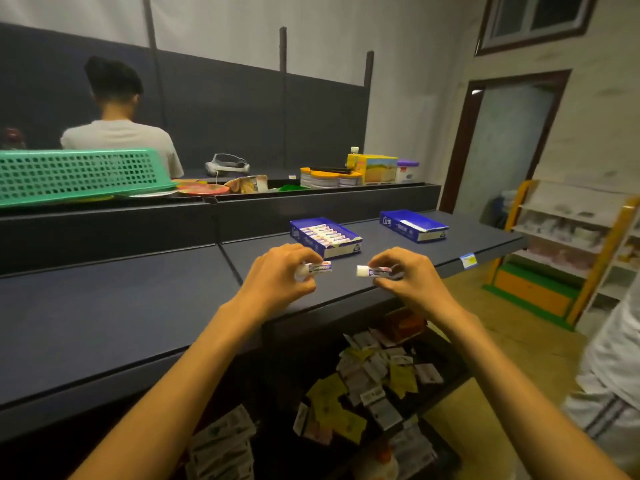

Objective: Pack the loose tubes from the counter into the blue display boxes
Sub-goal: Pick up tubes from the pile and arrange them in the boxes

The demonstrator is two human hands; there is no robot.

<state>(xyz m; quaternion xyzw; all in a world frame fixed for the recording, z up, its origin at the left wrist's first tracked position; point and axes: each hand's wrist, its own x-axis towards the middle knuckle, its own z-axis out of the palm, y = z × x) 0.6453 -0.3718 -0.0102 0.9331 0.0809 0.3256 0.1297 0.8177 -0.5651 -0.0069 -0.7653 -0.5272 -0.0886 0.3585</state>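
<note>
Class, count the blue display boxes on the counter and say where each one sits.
2. The nearer blue box, filled with tubes, sits just beyond the left hand. The farther blue box sits to its right, toward the counter's far end.

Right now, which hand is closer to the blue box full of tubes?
Left. The left hand, pinching a tube, sits just in front of the full box. The right hand, pinching another tube, is farther off to the box's right.

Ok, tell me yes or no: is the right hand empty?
No, the right hand pinches a small tube above the counter, white cap pointing toward the left hand.
</note>
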